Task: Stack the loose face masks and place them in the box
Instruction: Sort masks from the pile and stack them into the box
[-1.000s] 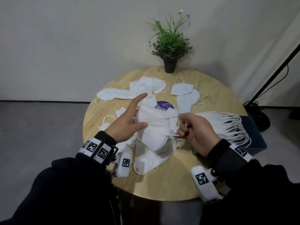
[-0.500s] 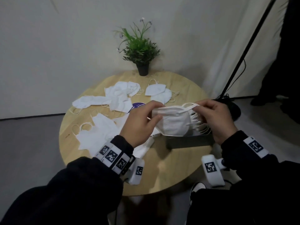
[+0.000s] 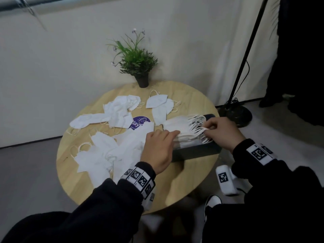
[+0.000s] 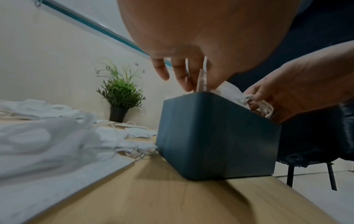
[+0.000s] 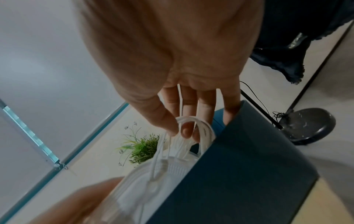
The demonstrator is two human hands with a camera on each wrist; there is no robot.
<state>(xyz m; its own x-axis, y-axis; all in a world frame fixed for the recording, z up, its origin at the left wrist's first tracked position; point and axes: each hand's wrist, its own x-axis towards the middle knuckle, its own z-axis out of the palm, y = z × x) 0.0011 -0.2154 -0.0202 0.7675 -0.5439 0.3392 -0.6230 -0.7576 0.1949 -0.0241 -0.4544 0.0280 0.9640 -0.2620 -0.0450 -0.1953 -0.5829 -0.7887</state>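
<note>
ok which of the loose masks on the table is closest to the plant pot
The folded mask just right of the plant pot, its ear loop nearly reaching the pot; the other loose masks lie farther toward the person.

Left hand (image 3: 158, 149) reaches forward, palm down, fingers (image 4: 179, 72) extended and pressing down on the mask stack (image 3: 182, 128). Right hand (image 3: 221, 133) curls its fingers (image 5: 186, 128) and thumb round the ear loops (image 5: 193, 133). Both forearms wear black sleeves (image 3: 112, 202)

Black long sleeves (image 3: 105, 204); white wristbands with black square coded markers (image 3: 138, 179); white marker-tagged camera block (image 3: 225, 179) under the right wrist.
</note>
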